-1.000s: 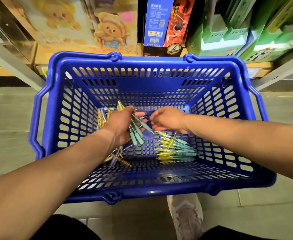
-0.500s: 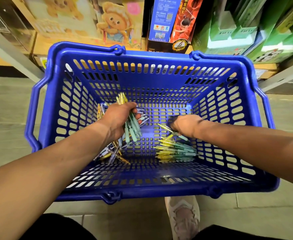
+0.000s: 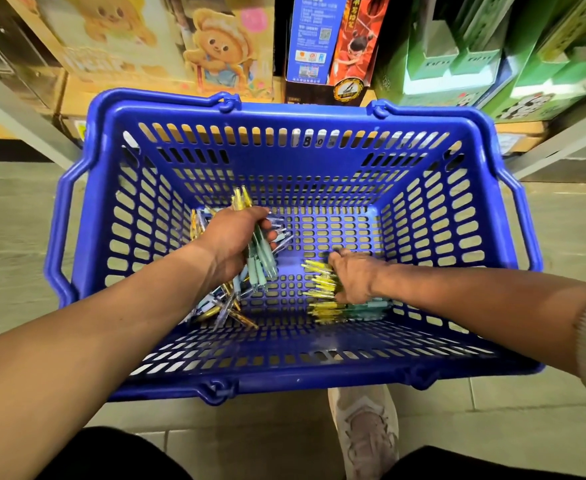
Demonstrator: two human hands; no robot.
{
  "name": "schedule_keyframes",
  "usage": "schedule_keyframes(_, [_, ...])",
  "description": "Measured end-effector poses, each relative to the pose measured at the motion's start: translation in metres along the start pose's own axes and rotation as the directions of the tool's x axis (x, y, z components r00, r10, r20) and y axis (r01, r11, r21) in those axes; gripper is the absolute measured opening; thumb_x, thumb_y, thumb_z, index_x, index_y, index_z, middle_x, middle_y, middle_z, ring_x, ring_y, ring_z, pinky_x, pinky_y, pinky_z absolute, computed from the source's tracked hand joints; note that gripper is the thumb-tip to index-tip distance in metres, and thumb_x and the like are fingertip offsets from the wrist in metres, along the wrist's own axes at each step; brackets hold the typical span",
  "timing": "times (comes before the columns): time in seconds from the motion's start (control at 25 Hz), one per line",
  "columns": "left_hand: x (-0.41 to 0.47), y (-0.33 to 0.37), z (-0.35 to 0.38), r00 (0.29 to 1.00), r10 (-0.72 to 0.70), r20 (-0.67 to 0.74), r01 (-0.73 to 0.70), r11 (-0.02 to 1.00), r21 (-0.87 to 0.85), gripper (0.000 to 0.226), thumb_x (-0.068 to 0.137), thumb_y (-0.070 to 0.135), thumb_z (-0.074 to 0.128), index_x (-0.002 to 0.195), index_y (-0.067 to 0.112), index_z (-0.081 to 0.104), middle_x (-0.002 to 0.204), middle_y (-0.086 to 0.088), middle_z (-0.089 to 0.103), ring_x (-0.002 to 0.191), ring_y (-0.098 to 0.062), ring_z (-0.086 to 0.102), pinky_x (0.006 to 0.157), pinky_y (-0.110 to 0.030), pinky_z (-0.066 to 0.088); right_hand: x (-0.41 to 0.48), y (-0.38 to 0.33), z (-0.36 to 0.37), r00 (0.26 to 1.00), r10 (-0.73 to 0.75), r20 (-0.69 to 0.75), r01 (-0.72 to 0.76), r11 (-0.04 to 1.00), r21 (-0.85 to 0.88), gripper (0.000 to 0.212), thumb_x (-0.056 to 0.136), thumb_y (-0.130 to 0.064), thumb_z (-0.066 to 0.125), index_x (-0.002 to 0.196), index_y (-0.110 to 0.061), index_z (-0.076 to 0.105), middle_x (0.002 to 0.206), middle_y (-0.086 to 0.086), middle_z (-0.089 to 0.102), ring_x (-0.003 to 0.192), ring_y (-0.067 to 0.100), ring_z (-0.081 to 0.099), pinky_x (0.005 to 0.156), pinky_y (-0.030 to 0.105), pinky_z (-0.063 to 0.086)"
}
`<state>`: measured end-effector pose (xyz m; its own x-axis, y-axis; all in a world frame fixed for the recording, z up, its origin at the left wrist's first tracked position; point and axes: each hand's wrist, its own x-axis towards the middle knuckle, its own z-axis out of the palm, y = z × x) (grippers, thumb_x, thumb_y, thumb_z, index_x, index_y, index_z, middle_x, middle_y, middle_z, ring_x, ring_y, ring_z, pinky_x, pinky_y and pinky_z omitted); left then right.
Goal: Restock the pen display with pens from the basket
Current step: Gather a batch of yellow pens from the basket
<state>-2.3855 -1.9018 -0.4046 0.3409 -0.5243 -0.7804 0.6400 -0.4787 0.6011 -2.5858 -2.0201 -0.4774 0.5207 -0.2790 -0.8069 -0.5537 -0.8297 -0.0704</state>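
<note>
Inside the basket [image 3: 284, 114] — left hand [image 3: 231, 242] fisted round a pen bundle [image 3: 261, 263], right hand [image 3: 353, 278] down on loose pens [image 3: 322, 291] on its floor, grip unclear — likely light, slick, stiff barrels, best gathered mid-barrel.

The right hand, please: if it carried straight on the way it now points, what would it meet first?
Probably the yellow-capped pens lying on the basket floor: the right hand points down and leftward onto them and may already touch them; depth is unclear.
</note>
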Motion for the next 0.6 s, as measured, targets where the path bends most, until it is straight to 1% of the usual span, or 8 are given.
schedule_keyframes(0.12, [-0.002,0.000,0.001,0.999,-0.012,0.040,0.013,1.000,-0.020,0.007,0.102,0.015,0.055,0.102,0.008,0.057,0.072,-0.003,0.061,0.066,-0.018,0.063,0.085,-0.043,0.057,0.001,-0.001,0.002,0.996,-0.082,0.029,0.084,0.993,-0.082,0.072,0.089,-0.039,0.072,0.143,-0.010,0.034,0.128,0.009,0.055,0.111,0.027,0.060,0.095,0.039,0.054])
schedule_keyframes(0.2, [-0.001,0.001,0.000,0.997,-0.024,0.070,0.027,0.999,-0.037,0.006,0.102,0.015,0.054,0.103,0.009,0.057,0.076,-0.003,0.061,0.069,-0.018,0.064,0.087,-0.042,0.056,0.002,0.001,-0.002,0.995,-0.078,0.057,0.086,0.986,-0.146,0.068,0.093,-0.043,0.066,0.144,-0.007,0.039,0.124,0.009,0.060,0.109,0.025,0.062,0.090,0.036,0.056])
schedule_keyframes(0.32, [-0.002,0.001,-0.003,0.994,-0.048,0.094,0.053,0.997,-0.057,0.006,0.102,0.014,0.053,0.105,0.009,0.056,0.076,-0.003,0.061,0.069,-0.018,0.063,0.082,-0.039,0.055,0.003,0.004,-0.006,0.988,-0.043,0.149,0.066,0.986,-0.154,0.060,0.099,-0.045,0.056,0.145,-0.008,0.046,0.137,0.009,0.057,0.123,0.026,0.057,0.102,0.037,0.051])
schedule_keyframes(0.36, [-0.003,0.001,-0.004,0.994,-0.052,0.098,0.057,0.997,-0.050,0.007,0.102,0.013,0.052,0.105,0.009,0.056,0.077,-0.003,0.060,0.068,-0.018,0.062,0.077,-0.038,0.056,0.002,0.004,-0.010,0.987,-0.040,0.158,0.059,0.992,-0.114,0.056,0.100,-0.043,0.055,0.144,-0.009,0.047,0.135,0.009,0.058,0.122,0.027,0.058,0.102,0.038,0.051])
schedule_keyframes(0.44, [-0.003,0.000,-0.004,0.995,-0.054,0.089,0.057,0.998,-0.029,0.009,0.103,0.012,0.050,0.108,0.008,0.057,0.079,-0.003,0.062,0.068,-0.017,0.063,0.069,-0.034,0.058,-0.001,0.007,-0.023,0.991,-0.058,0.120,0.055,0.998,0.028,0.035,0.100,-0.036,0.056,0.127,-0.014,0.056,0.113,0.004,0.066,0.104,0.024,0.064,0.085,0.035,0.056])
schedule_keyframes(0.52, [-0.003,-0.001,-0.003,0.997,-0.054,0.062,0.057,0.998,-0.038,0.014,0.105,0.011,0.049,0.114,0.005,0.057,0.086,-0.006,0.070,0.077,-0.020,0.068,0.075,-0.037,0.060,-0.006,0.007,-0.042,0.995,-0.068,0.075,0.045,0.960,0.278,0.015,0.102,-0.031,0.056,0.105,-0.017,0.058,0.093,-0.002,0.071,0.086,0.018,0.069,0.066,0.026,0.052])
schedule_keyframes(0.56, [-0.003,-0.002,-0.002,0.997,-0.057,0.048,0.060,0.996,-0.060,0.016,0.105,0.010,0.048,0.119,0.005,0.055,0.094,-0.008,0.073,0.085,-0.023,0.070,0.083,-0.041,0.060,-0.011,0.004,-0.053,0.996,-0.083,0.043,0.055,0.895,0.443,0.014,0.104,-0.029,0.054,0.099,-0.016,0.058,0.089,-0.002,0.072,0.081,0.016,0.071,0.065,0.025,0.053])
schedule_keyframes(0.6, [-0.003,-0.002,0.000,0.997,-0.064,0.038,0.067,0.994,-0.086,0.018,0.106,0.010,0.047,0.122,0.005,0.053,0.103,-0.010,0.074,0.092,-0.026,0.070,0.089,-0.046,0.059,-0.015,-0.001,-0.064,0.995,-0.099,0.001,0.076,0.776,0.627,0.016,0.104,-0.027,0.053,0.096,-0.014,0.058,0.087,-0.001,0.073,0.078,0.015,0.073,0.067,0.027,0.057])
